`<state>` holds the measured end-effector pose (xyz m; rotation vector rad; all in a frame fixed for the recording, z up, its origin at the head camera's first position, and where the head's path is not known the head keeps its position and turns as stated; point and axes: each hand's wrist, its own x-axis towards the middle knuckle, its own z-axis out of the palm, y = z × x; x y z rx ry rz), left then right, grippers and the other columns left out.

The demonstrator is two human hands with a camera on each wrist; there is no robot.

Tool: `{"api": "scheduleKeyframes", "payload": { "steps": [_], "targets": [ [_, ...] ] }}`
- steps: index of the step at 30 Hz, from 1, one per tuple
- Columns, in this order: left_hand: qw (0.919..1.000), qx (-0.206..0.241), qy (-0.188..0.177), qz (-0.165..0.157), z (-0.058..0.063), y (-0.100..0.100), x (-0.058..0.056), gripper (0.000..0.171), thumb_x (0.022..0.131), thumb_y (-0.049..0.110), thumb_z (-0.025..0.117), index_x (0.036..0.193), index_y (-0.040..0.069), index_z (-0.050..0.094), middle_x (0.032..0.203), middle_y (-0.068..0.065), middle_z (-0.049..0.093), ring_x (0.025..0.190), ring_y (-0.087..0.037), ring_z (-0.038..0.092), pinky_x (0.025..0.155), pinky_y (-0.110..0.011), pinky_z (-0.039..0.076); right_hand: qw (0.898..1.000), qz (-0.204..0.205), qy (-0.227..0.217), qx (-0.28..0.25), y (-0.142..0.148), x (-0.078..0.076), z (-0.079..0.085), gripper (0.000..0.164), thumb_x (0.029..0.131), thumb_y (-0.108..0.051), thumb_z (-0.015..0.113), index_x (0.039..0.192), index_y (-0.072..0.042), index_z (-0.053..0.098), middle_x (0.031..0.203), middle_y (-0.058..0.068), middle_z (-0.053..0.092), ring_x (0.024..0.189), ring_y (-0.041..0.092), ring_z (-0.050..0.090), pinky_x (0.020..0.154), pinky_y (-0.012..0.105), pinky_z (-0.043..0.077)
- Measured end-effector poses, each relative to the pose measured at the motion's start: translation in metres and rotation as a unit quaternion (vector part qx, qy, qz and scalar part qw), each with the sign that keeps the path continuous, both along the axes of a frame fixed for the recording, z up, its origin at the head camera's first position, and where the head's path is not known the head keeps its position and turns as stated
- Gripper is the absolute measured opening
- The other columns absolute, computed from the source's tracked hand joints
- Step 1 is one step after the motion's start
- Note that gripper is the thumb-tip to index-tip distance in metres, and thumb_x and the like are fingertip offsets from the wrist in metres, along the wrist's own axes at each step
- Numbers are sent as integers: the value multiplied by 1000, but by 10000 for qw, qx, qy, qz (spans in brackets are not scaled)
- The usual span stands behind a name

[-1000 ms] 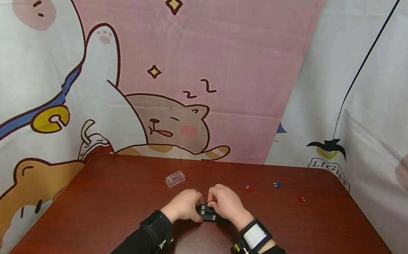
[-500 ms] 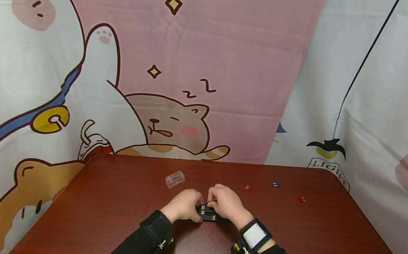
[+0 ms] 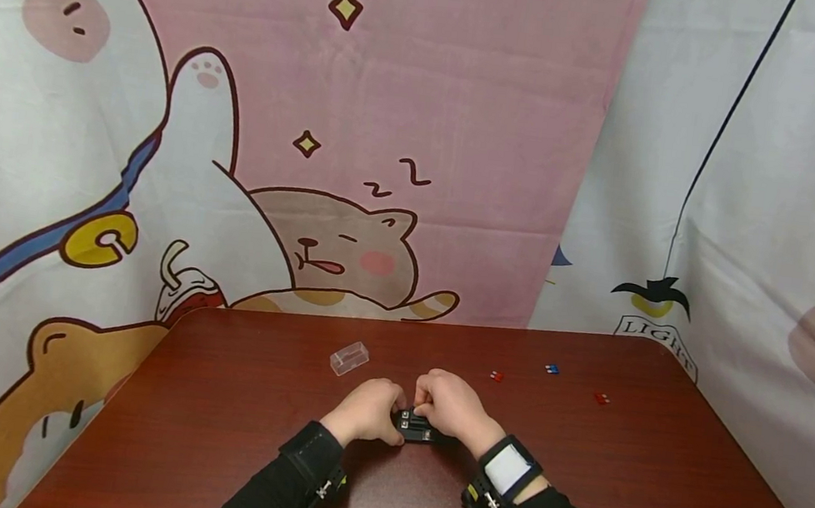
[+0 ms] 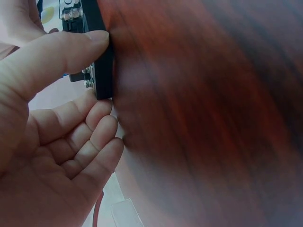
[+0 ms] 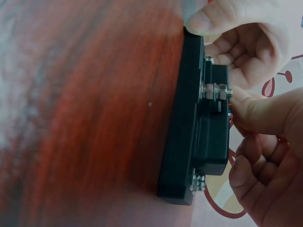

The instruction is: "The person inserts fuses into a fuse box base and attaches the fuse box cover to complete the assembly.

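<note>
Left fingers [image 4: 71, 115] grip the black block [image 5: 180, 130] while right fingers [image 5: 260, 113] pinch a blue piece [image 5: 230, 112] only the wrist views show.

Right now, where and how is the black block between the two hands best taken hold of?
Probably by the long sides of the black block's flat base, near its left end, coming from the left: thumb near, fingers far. The left hand grips that end. The base's near wall is plain, whereas metal studs stick up on top and the right hand is over the other end.
</note>
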<state>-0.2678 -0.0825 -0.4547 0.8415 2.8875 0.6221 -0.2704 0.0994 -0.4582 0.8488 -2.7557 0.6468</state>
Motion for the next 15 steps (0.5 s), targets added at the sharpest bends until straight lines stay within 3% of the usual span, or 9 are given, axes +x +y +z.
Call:
{"api": "scheduleKeyframes", "payload": {
  "steps": [15],
  "targets": [
    [10000,-20,-18,29,-1,-1,0,36,60,24,92,85,12,70,74,6,55,68,-9,48,64,-27,43,9997,65,-231,-77,4,-2,-4,22,82,-12,81,76,-20,61,76,-8,52,70,8,51,64,28,46]
  ]
}}
